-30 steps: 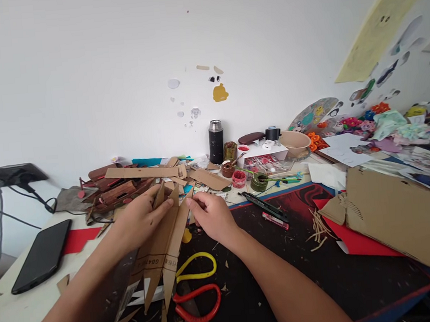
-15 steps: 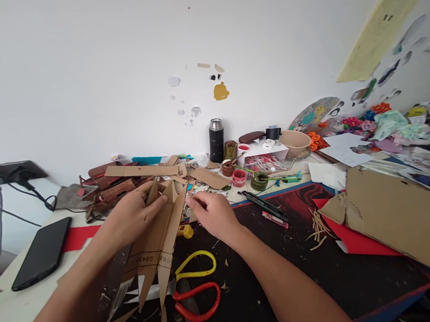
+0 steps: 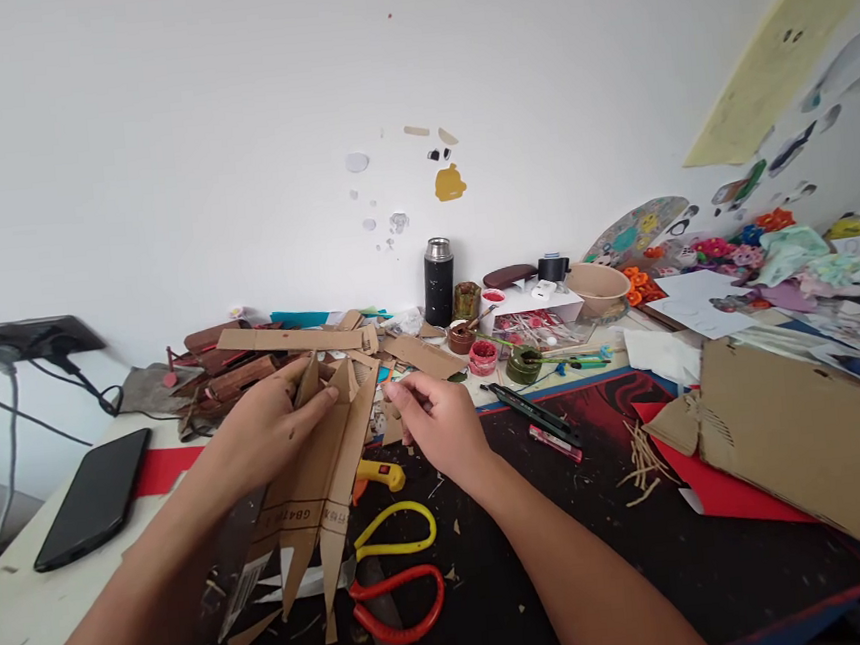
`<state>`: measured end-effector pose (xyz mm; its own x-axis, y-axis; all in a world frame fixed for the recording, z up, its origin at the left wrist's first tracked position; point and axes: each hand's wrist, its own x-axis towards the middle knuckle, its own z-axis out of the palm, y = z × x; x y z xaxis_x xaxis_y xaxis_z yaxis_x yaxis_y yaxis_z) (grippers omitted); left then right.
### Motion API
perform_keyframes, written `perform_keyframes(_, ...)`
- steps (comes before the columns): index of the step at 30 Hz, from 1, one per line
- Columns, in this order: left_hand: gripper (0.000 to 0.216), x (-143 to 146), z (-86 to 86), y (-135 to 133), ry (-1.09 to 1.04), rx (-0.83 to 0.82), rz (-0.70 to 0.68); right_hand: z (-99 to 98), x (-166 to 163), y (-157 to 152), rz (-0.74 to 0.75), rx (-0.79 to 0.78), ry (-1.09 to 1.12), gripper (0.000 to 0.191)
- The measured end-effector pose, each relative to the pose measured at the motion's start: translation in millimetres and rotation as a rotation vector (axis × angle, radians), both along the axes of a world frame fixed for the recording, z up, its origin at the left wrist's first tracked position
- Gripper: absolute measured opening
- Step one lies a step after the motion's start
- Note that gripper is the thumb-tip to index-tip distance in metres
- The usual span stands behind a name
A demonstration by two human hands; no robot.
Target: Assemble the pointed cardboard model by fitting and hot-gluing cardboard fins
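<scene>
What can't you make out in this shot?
All in the head view:
Blades of the yellow and red handled scissors: covered by the folded brown cardboard piece in the left hand.
Whether the right hand pinches anything: its fingers hide it.
Print on that cardboard: too small.
Flat brown cardboard sheet: cut off by the right edge.

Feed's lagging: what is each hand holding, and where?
Left hand grips the cardboard strips near their upper end; right hand is pinched beside them, hold unclear.

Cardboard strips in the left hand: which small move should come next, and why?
Probably move the right hand leftward to pinch the cardboard strips at their top ends: only the left hand grips them, and the right fingertips hover just beside them.
</scene>
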<state>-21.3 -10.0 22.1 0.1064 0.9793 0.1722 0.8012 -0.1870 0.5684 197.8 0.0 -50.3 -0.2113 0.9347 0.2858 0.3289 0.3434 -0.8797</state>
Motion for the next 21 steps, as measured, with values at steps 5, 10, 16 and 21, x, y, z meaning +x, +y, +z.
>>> perform_keyframes(5, 0.035, 6.8, -0.4, -4.0, 0.027, -0.023, -0.04, -7.9, -5.2, 4.0, 0.149, -0.25, 0.26, 0.031)
perform_keyframes(10, 0.035, 12.2, -6.9, -5.5, 0.071, -0.015, -0.039, -11.0, -10.8, 1.7, 0.158, -0.251, 0.321, 0.029)
perform_keyframes(16, 0.033, 14.3, -11.1, -3.8, 0.073, -0.016, -0.028, -13.5, -11.0, 1.2, 0.11, -0.212, 0.274, 0.027)
perform_keyframes(21, 0.032, 17.0, -13.3, -5.3, 0.047, 0.0, -0.032, -11.0, -8.4, 0.1, 0.058, -0.148, 0.125, 0.03)
